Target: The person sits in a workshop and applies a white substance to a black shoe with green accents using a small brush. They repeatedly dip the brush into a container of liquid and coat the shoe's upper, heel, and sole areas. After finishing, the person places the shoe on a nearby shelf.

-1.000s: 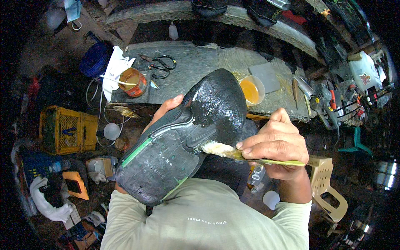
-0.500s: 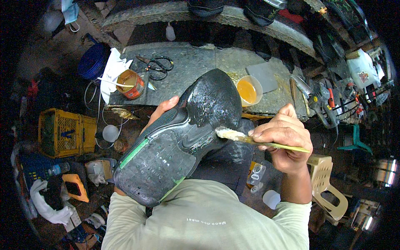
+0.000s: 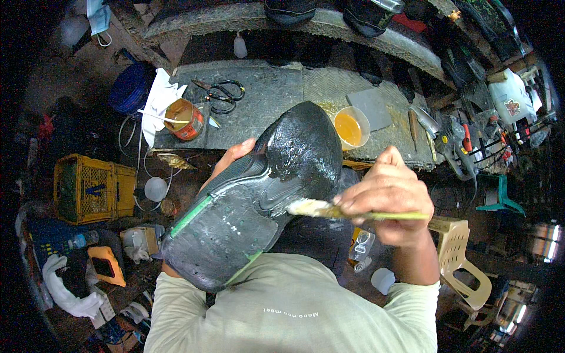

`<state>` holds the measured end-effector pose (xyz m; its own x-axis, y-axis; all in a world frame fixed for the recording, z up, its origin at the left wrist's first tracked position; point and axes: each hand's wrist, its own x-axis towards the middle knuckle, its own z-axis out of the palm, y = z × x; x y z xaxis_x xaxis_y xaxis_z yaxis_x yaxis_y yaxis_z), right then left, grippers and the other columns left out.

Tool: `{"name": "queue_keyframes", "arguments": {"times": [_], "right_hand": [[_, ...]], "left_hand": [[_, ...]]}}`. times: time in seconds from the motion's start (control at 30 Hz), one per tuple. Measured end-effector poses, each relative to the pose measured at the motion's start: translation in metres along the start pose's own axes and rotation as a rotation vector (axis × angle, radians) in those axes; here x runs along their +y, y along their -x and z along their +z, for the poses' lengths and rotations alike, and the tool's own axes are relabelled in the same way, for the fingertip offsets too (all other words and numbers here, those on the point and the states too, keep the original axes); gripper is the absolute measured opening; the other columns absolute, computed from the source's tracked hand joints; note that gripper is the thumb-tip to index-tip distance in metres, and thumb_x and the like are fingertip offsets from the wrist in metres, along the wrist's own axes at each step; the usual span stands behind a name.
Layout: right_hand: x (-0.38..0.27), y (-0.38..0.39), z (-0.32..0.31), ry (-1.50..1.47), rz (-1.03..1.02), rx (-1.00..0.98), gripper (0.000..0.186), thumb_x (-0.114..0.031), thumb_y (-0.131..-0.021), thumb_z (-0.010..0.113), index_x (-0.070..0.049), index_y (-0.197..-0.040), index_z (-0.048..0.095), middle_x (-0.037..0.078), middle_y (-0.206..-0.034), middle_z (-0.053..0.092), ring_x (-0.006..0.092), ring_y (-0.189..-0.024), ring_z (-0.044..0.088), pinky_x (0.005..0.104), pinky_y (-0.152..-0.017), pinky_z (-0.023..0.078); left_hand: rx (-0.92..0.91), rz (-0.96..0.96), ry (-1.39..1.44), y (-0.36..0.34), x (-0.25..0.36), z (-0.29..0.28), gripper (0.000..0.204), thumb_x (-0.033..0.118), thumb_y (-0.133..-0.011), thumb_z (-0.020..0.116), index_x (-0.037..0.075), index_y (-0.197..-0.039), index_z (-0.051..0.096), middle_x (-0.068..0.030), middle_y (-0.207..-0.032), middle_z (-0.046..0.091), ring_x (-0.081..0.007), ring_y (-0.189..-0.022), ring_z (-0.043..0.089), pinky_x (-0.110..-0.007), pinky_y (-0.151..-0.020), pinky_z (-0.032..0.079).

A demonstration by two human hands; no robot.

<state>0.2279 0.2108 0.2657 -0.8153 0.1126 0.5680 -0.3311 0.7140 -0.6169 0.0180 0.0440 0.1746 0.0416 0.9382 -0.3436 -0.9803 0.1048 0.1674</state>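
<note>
A black shoe (image 3: 226,238) is held sole-up above my lap, a green strip along each edge of the sole and a wet sheen over the broad upper end. My left hand (image 3: 232,156) grips it from behind, mostly hidden, with fingertips showing at its left side. My right hand (image 3: 385,200) pinches a thin yellow-handled brush (image 3: 315,207), whose pale, coated bristles rest on or just over the shoe's middle, right of the sole. On the workbench (image 3: 256,82) beyond sit a cup of amber liquid (image 3: 349,129), a red can (image 3: 185,129) and black scissors (image 3: 220,94).
A yellow crate (image 3: 94,188) and a blue bucket (image 3: 126,88) are at the left. Assorted tools (image 3: 462,150) lie at the bench's right end. A beige plastic chair (image 3: 462,262) is right of me, a teal stool (image 3: 500,197) behind it. Dark shapes line a ledge (image 3: 235,20) above the bench.
My right hand and brush moved up and right by half a second ago, then back left and down, the hand now blurred. The shoe has shifted only slightly.
</note>
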Motion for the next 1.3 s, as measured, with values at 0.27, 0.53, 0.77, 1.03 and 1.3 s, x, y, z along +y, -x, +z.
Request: {"name": "queue_keyframes", "arguments": {"times": [0.27,0.53,0.77,1.03,1.3], "right_hand": [[0.010,0.010,-0.015,-0.035,0.074,0.103,0.019,-0.006,-0.074,0.082,-0.007,-0.093,0.078,0.005,-0.087,0.079,0.0197,-0.070,0.070,0.0348,-0.072,0.043],[0.013,0.001,-0.012,-0.089,0.050,-0.007,0.020,-0.007,-0.072,0.084,-0.009,-0.091,0.079,0.004,-0.087,0.078,0.0171,-0.073,0.069,0.0339,-0.072,0.042],[0.013,0.004,-0.019,-0.089,0.036,-0.019,0.017,-0.005,-0.072,0.082,-0.011,-0.088,0.078,0.003,-0.086,0.078,0.0162,-0.069,0.067,0.0339,-0.070,0.040],[0.011,0.011,-0.031,-0.055,-0.004,-0.041,0.010,-0.012,-0.078,0.079,-0.011,-0.088,0.078,0.004,-0.086,0.078,0.0167,-0.065,0.064,0.0339,-0.066,0.036],[0.012,0.011,-0.026,-0.044,0.018,0.107,0.017,-0.005,-0.076,0.079,-0.007,-0.093,0.077,0.008,-0.090,0.079,0.0195,-0.074,0.071,0.0347,-0.068,0.040]], "left_hand": [[-0.249,-0.041,0.093,-0.009,0.007,-0.004,0.048,0.036,-0.105,0.044,0.001,-0.134,0.058,-0.0191,-0.125,0.068,-0.0300,-0.109,0.069,-0.043,-0.100,0.056],[-0.275,0.014,-0.062,-0.018,0.009,-0.021,0.045,0.035,-0.107,0.044,0.002,-0.132,0.060,-0.0186,-0.124,0.069,-0.0254,-0.106,0.070,-0.040,-0.095,0.058],[-0.152,0.022,-0.035,-0.005,0.017,-0.029,0.050,0.039,-0.105,0.044,0.001,-0.134,0.057,-0.0210,-0.125,0.067,-0.0275,-0.104,0.070,-0.041,-0.092,0.059],[-0.185,0.016,-0.030,-0.018,0.013,-0.016,0.057,0.045,-0.104,0.043,0.000,-0.137,0.054,-0.0238,-0.126,0.065,-0.0300,-0.103,0.071,-0.042,-0.088,0.060],[-0.171,0.068,-0.066,-0.003,0.025,-0.026,0.064,0.051,-0.103,0.043,-0.001,-0.140,0.050,-0.0266,-0.128,0.063,-0.0324,-0.101,0.071,-0.044,-0.084,0.061]]}}
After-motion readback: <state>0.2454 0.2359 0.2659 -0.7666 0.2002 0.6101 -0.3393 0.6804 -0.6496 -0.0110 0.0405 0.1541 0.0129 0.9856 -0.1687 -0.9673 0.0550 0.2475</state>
